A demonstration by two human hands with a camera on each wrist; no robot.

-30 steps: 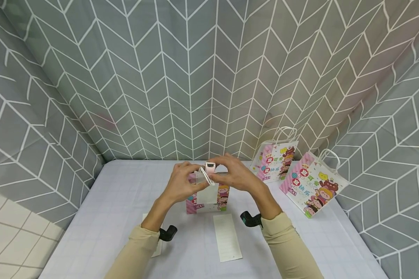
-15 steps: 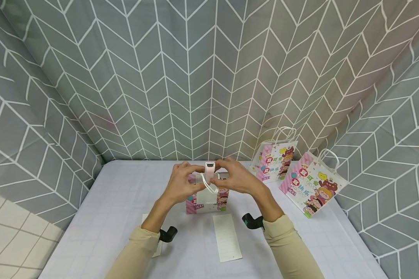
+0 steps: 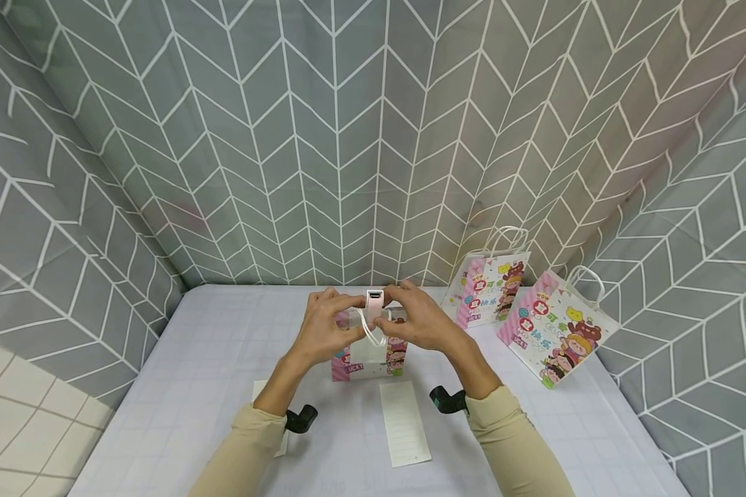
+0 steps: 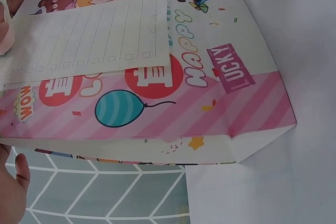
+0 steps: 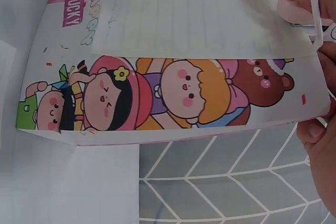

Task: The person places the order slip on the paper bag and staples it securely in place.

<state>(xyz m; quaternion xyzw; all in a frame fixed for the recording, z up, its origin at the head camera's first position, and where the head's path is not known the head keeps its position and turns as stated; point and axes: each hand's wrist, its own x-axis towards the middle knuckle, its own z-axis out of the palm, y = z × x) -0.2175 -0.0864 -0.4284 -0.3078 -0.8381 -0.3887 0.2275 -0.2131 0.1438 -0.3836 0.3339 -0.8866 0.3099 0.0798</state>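
Both hands meet at the top edge of the white-and-pink cartoon-printed paper bag, which is on the white-covered table in front of the person, and a cream paper slip with ruled lines and little checkboxes lies against its front face. Here's the left hand, fingers and thumb gripping the bag at its top edge; across from it the right hand pinches a small pink-and-white device with a dark slot in its end, right at the bag's rim. It could be a little stapler, but fingers cover too much to be certain. A white cord handle loops down over the slip, just below that device. The step in hand, as I read it, is fastening slip to bag; the next move would call for a firm squeeze, slip flat, cord clear of the bite. Nearer the person, a second ruled slip lies flat, and two more printed bags, one farther back and one nearer, sit over on the right.
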